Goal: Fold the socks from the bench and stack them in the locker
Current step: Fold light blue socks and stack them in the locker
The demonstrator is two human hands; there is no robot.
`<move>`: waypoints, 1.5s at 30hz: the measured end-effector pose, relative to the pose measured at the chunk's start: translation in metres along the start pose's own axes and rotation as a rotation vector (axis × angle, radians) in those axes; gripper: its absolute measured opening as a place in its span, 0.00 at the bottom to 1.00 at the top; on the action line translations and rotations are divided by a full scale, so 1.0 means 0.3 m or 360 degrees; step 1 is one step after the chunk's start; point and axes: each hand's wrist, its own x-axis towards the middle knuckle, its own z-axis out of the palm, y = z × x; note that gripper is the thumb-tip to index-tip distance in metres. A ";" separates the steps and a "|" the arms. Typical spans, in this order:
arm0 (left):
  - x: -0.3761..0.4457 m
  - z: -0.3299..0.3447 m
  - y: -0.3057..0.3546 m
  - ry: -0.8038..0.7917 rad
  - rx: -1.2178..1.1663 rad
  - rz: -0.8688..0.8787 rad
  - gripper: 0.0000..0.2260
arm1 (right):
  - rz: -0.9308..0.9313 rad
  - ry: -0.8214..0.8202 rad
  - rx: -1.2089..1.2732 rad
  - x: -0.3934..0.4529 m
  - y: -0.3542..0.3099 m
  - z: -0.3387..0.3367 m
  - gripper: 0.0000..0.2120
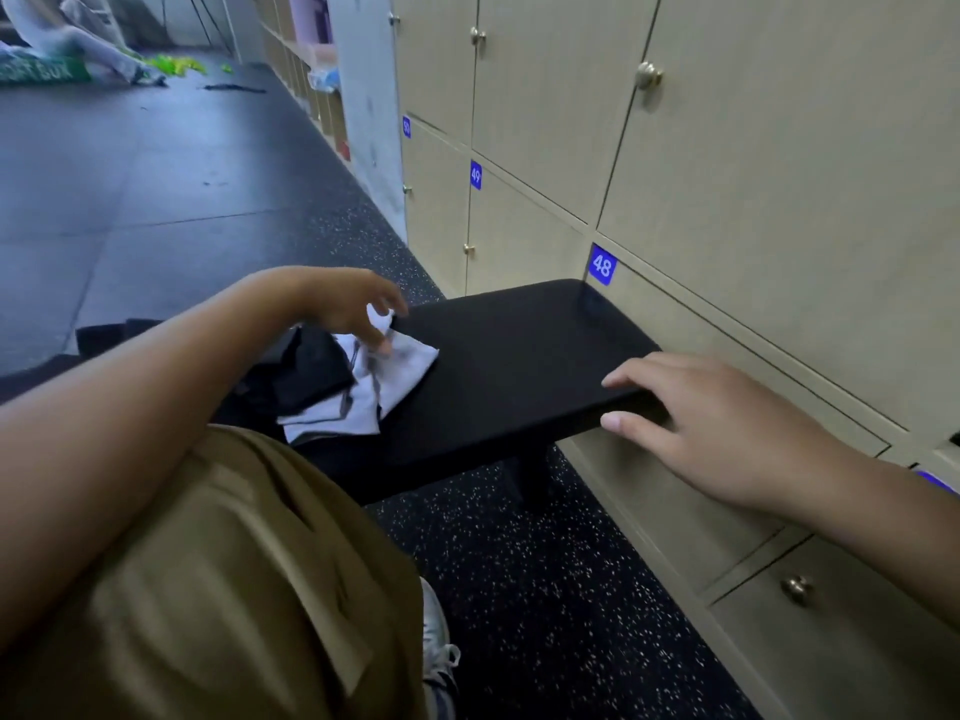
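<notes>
A black padded bench point(519, 356) runs from my lap toward the lockers. On its near left part lies a loose pile of socks: white ones with grey stripes point(384, 381) and black ones point(311, 371). My left hand point(358, 309) hovers over the pile with curled fingers touching a white sock; whether it pinches the sock is unclear. My right hand point(711, 423) is stretched out with relaxed fingers at the bench's right edge and holds nothing. The beige locker doors point(727, 174) on the right, numbered 48 point(601, 265) and 49 point(475, 175), are closed.
My tan-trousered leg point(234, 589) and a white shoe point(439, 657) fill the lower left. Speckled dark floor point(545, 589) lies between bench and lockers. Round knobs point(797, 589) stick out of the doors. Far left, green and white items point(78, 59) lie on the floor.
</notes>
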 end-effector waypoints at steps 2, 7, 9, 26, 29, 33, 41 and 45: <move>0.025 0.018 -0.023 -0.0062 0.0076 -0.0058 0.25 | -0.0025 -0.0039 -0.0009 0.018 -0.009 0.025 0.19; 0.055 0.052 -0.034 -0.0183 0.0186 -0.0063 0.24 | -0.0075 -0.0109 -0.0034 0.048 -0.017 0.062 0.19; 0.059 0.064 -0.034 -0.0166 0.0226 -0.0046 0.20 | -0.0076 -0.0112 -0.0034 0.054 -0.014 0.067 0.19; -0.114 -0.036 0.091 0.0560 -0.0414 0.0323 0.07 | -0.0008 0.0012 0.0130 0.033 0.025 0.033 0.15; -0.151 -0.060 0.157 0.0643 -0.0595 0.0498 0.08 | 0.0047 0.0109 0.0369 0.027 0.017 0.028 0.15; -0.192 -0.100 0.264 0.0637 -0.0716 0.0699 0.07 | 0.0105 0.0229 0.0869 0.018 -0.007 0.018 0.29; -0.165 -0.112 0.496 0.0501 -0.0929 0.0941 0.06 | 0.0107 0.0098 0.1490 0.023 -0.031 0.003 0.55; -0.126 -0.089 0.588 0.0535 -0.1086 0.0927 0.05 | 0.0215 0.0137 0.1518 0.006 -0.027 -0.028 0.51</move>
